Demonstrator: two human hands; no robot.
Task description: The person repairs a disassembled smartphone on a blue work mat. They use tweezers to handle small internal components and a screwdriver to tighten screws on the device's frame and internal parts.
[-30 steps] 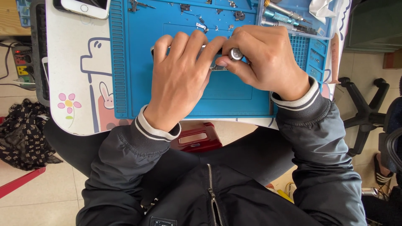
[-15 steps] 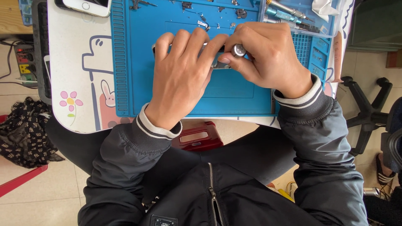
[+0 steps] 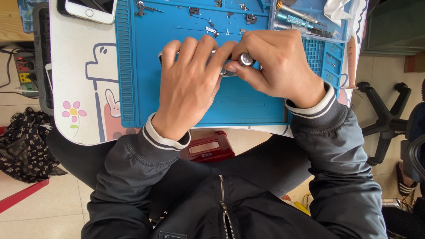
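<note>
Fingers of the right hand [image 3: 279, 66] are closing around a small screwdriver [image 3: 246, 59], and only its round silver cap is showing between the thumb and the forefinger. The tool is standing almost upright, so the tip is hidden under the hands. The left hand [image 3: 190, 84] is lying flat beside it, with the fingers spread and pressing down on a thin dark device [image 3: 228, 73]; I cannot tell exactly what the device is, because the hands are covering most of it. The fingertips of both hands are touching each other over this device.

The device is resting on the middle of a blue work mat [image 3: 141, 79], which is covering most of a white desk [image 3: 75, 75] with cartoon drawings. Small screws and metal parts [image 3: 211, 30] are lying on the mat just above the hands. In the upper right corner, a tray of the mat is holding spare screwdrivers [image 3: 294, 20] and a white cloth [image 3: 336, 9]. A white phone [image 3: 90, 9] is lying at the upper left of the desk.

Under the desk edge, near the left wrist, a dark red box [image 3: 208, 148] is resting on the lap of the person, who is wearing a dark jacket [image 3: 221, 208].
</note>
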